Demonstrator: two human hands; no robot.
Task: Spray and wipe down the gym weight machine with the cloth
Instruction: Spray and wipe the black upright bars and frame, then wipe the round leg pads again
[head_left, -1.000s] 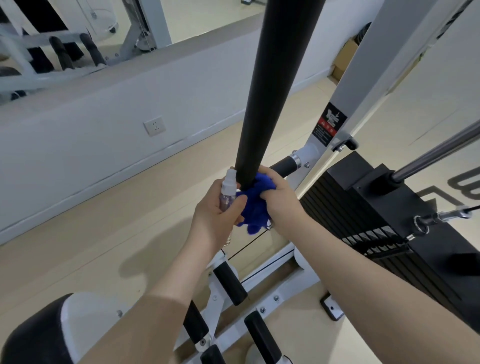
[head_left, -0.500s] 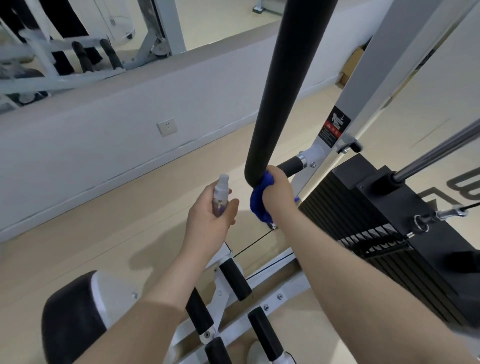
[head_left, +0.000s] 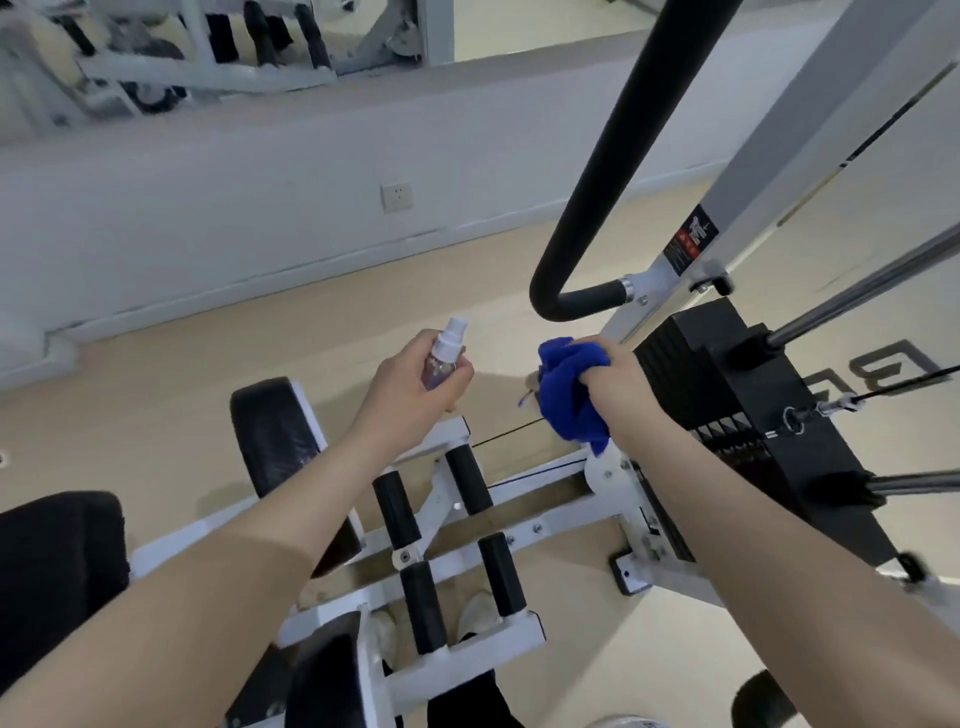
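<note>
Head view: hands (head_left: 415, 384) apparently mid-air, apart.

A gym: a white-framed weight machine (head_left: 524, 519) fills the middle, its black weight stack (head_left: 727, 395) at three o'clock, a padded black handle bar (head_left: 613, 171) at one o'clock, and more equipment (head_left: 171, 57) beyond the low wall (head_left: 260, 171) at eleven o'clock.

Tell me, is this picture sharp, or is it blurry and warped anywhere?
Head view: the spray bottle and blue cloth look soft with motion blur; the wide lens bows the black padded bar and wall; soft shadows on the floor.
</note>
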